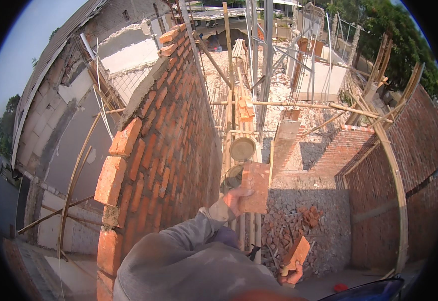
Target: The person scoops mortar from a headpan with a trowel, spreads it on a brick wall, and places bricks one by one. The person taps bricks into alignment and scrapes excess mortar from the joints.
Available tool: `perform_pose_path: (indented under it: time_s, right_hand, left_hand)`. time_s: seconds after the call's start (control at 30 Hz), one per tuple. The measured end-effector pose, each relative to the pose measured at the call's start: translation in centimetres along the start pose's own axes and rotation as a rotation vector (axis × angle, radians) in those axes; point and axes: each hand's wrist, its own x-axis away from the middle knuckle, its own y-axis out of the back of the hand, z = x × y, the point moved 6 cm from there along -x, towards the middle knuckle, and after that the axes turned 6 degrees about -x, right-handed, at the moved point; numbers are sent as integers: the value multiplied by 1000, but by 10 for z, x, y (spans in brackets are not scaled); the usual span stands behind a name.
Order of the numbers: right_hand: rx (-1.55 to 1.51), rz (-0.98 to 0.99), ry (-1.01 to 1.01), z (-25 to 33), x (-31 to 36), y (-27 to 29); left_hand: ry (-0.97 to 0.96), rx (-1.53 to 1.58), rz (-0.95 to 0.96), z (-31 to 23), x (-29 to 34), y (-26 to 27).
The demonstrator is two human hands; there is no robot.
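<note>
My left hand (235,196) grips a flat orange-red clay brick (253,186) by its lower left corner, out over the bamboo scaffold poles (229,125) beside the tall red brick wall (163,145). My right hand (293,275) clasps a second, smaller orange brick (296,253) low down. That corner grip looks thin; I reckon a slip would drop the brick onto the rubble (304,210) below.

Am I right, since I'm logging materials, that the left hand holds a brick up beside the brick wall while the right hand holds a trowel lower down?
Not quite. In the head view the right hand holds a brick, not a trowel. The rest stands: the left hand holds a brick up beside the brick wall, and the right hand is lower down.
</note>
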Motion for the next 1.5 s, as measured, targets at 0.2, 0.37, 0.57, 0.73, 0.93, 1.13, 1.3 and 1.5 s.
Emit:
perform_pose_path:
  time_s: [0.2,0.37,0.57,0.73,0.93,1.13,1.3,1.5]
  right_hand:
    - [202,-208,73,6,-21,90]
    - [320,-368,185,2,-33,115]
    - [309,-374,159,-11,-50,84]
    - [307,-351,126,-31,-81,31]
    - [350,-296,59,-59,-138,-44]
    - [390,-222,6,-82,-185,-103]
    - [404,-162,-36,-96,-215,-144]
    - [427,-97,-68,-100,-239,-182]
  left_hand:
    - [-234,-261,70,-165,-64,-60]
    - [-536,-1455,-328,-328,-84,-113]
    - [-289,-2314,-824,-475,-71,-86]
    - [-48,-2810,-991,-572,-52,-32]
    - [-24,-2288,-1492,-672,-22,50]
    - [-258,-2427,-1330,-710,-39,87]
    - [-151,-2256,-1395,-713,-57,91]
    - [-195,-2208,-1454,-714,-63,90]
